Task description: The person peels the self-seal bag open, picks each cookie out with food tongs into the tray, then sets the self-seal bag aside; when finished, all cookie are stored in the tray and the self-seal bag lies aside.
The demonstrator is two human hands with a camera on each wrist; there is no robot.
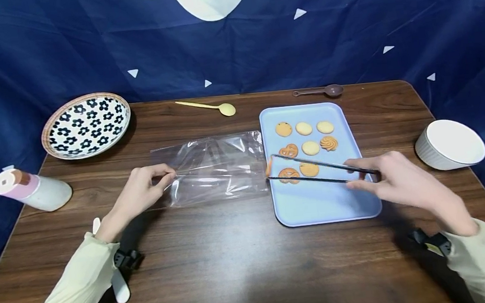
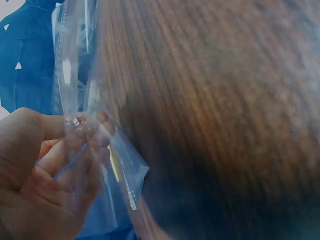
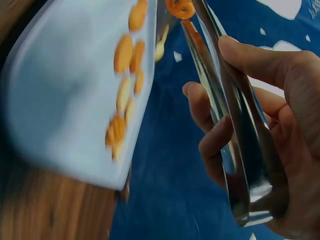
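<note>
My left hand [image 1: 144, 189] pinches the near end of a clear plastic bag [image 1: 218, 168] between thumb and fingers; the film spreads flat toward the tray, and it drapes over the fingertips in the left wrist view. In my right hand [image 1: 396, 176] is a pair of metal tongs [image 1: 321, 165], gripped with thumb on one arm and fingers on the other. At the tongs' tips sits an orange-brown cookie [image 1: 269, 167], twisted with holes in the right wrist view [image 3: 180, 7]. It is beside the bag's right end, over the left rim of a light blue tray [image 1: 325, 207].
Several cookies lie on the tray, including a pretzel [image 1: 288, 151] and a swirled one [image 1: 329, 143]. Behind are a yellow spoon [image 1: 227, 109] and brown scoop [image 1: 333, 90]. A flower-patterned plate [image 1: 89, 126], a bottle [image 1: 49, 192], a white bowl [image 1: 450, 145] and a white utensil [image 1: 120, 287] stand around.
</note>
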